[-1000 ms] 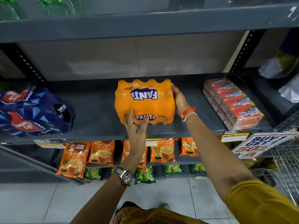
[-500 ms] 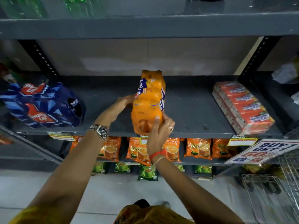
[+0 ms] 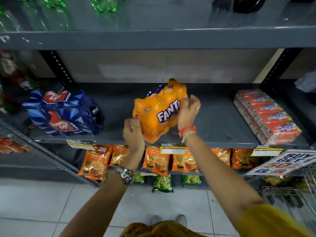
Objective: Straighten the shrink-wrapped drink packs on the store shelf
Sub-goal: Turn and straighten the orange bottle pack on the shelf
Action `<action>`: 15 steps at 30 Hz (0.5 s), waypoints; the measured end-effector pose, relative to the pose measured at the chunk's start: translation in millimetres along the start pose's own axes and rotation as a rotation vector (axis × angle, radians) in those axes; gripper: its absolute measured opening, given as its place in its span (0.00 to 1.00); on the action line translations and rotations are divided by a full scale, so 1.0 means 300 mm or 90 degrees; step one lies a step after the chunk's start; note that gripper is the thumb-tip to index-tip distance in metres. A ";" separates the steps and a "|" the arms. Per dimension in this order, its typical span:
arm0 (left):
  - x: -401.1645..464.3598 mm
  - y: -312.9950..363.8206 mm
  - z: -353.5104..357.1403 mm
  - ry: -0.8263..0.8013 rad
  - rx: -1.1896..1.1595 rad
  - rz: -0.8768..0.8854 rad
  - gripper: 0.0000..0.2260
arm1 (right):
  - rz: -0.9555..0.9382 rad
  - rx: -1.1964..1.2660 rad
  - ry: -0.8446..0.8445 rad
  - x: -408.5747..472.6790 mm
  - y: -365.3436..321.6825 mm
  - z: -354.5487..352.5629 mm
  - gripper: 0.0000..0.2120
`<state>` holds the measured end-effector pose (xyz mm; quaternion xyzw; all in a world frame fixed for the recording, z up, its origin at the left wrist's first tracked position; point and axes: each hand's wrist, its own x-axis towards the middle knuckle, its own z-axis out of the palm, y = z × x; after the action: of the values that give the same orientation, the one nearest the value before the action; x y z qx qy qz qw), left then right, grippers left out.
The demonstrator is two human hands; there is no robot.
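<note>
An orange shrink-wrapped Fanta pack (image 3: 158, 110) rests skewed on the grey shelf (image 3: 213, 124), its near corner jutting over the front edge. My left hand (image 3: 133, 132) presses the pack's near-left corner with curled fingers. On the pack's right side lies my right hand (image 3: 188, 112), fingers spread along the wrap. A blue Thums Up pack (image 3: 63, 113) lies on its side at the shelf's left. A red carton pack (image 3: 266, 115) sits angled at the right.
The shelf above (image 3: 153, 38) carries green bottles (image 3: 104, 4). Orange tea pouches (image 3: 157, 161) hang on the shelf below. A "buy" sale sign (image 3: 283, 161) and a wire basket (image 3: 294, 199) stand at lower right. Black uprights (image 3: 58, 65) frame the bay.
The Fanta pack has turned from end-on to a diagonal with its logo side showing. My left hand moved from its far left to its near-left corner, my right hand from the front to the right side.
</note>
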<state>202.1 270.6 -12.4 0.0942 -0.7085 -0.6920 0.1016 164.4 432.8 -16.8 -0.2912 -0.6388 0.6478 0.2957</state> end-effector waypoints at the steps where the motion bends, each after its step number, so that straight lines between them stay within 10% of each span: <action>1: -0.019 -0.007 0.000 -0.030 -0.012 -0.015 0.07 | 0.007 -0.007 0.001 0.011 -0.072 -0.002 0.25; 7: -0.018 -0.029 -0.013 -0.100 -0.014 -0.019 0.14 | 0.161 -0.129 -0.228 0.075 -0.174 -0.012 0.35; 15: 0.112 -0.064 0.002 -0.198 -0.036 -0.101 0.17 | 0.077 -0.072 -0.055 -0.056 -0.050 -0.120 0.22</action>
<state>169.5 261.5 -31.1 0.0388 -0.6860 -0.7240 -0.0616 202.8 443.7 -2.4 -0.3174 -0.6679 0.6393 0.2109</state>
